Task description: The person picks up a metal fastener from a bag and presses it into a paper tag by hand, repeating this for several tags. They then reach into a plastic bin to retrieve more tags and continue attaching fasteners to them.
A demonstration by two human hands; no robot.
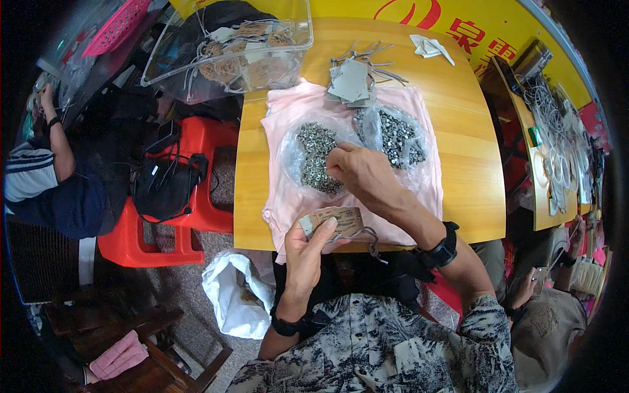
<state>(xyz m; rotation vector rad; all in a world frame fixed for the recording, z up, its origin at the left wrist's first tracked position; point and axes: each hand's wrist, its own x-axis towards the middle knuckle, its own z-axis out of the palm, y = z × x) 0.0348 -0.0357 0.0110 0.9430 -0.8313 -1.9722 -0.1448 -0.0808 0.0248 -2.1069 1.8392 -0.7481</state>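
Note:
In my left hand [305, 261] is a brown-and-grey printed card [344, 221], gripped between thumb and fingers. A dark cord [373, 243] hangs off its right end. My right hand [362, 171] reaches over a clear plastic bag [287, 152] that lies open with many small shiny metal pieces [316, 141] in it. Its fingertips are pinched together at the pieces; whatever they hold is hidden. Right of that, a second plastic bag [375, 131] contains darker small metal pieces [396, 134]. Both bags rest on a pale pink cloth [277, 108].
Grey cards with cords [349, 82] are stacked behind the bags on the wooden table [465, 157]. A clear plastic bin [304, 39] of corded cards stands at the back left. Red stools [124, 236] and a white sack [226, 295] are on the left; people sit on both sides.

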